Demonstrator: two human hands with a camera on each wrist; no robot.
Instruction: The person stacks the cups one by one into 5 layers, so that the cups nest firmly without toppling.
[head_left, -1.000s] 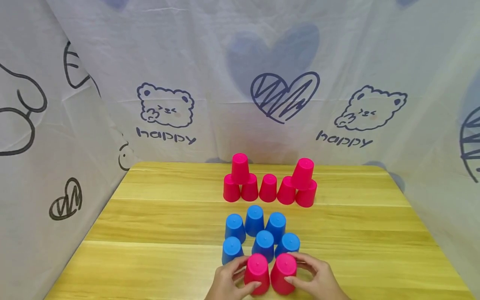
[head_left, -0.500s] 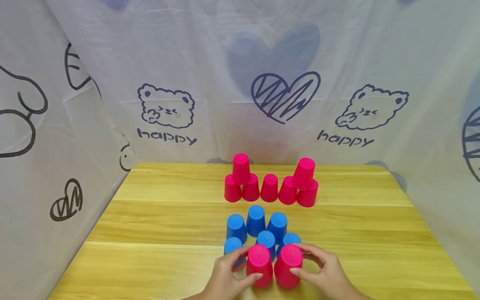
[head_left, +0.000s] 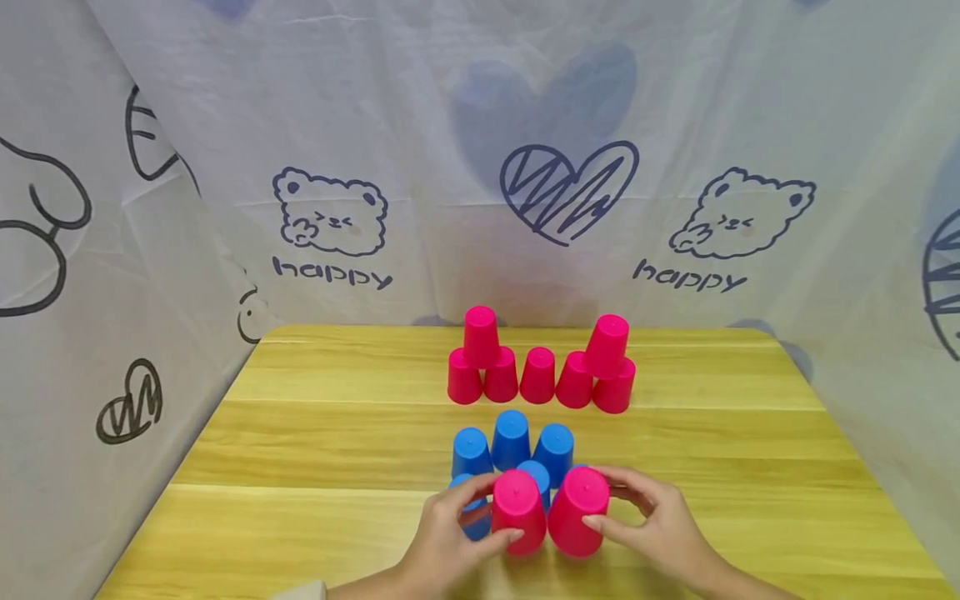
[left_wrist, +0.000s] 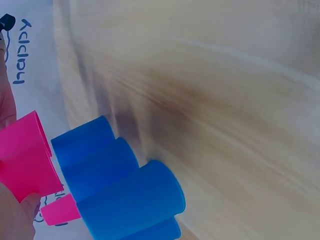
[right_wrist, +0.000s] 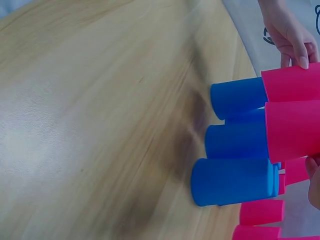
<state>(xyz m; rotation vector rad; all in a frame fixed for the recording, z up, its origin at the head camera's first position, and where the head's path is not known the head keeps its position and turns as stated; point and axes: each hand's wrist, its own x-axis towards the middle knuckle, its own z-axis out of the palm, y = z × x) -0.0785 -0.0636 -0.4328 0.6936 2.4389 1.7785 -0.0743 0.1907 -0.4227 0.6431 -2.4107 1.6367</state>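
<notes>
My left hand grips an upside-down pink cup between thumb and fingers. Beside it, my right hand holds a second upside-down pink cup the same way. Both are off the table; in the right wrist view their rims are about level with the tops of the blue cups. Several upside-down blue cups stand in two rows just beyond the hands. The held cups and fingers partly hide the near row, including a blue cup at its left end.
Farther back stands a row of upside-down pink cups. One pink cup sits on the left pair and another pink cup on the right pair. A printed cloth surrounds the wooden table.
Both hands have raised their pink cups and moved them away from the person, toward the blue cups, covering more of the near row. The other cups stay put.
</notes>
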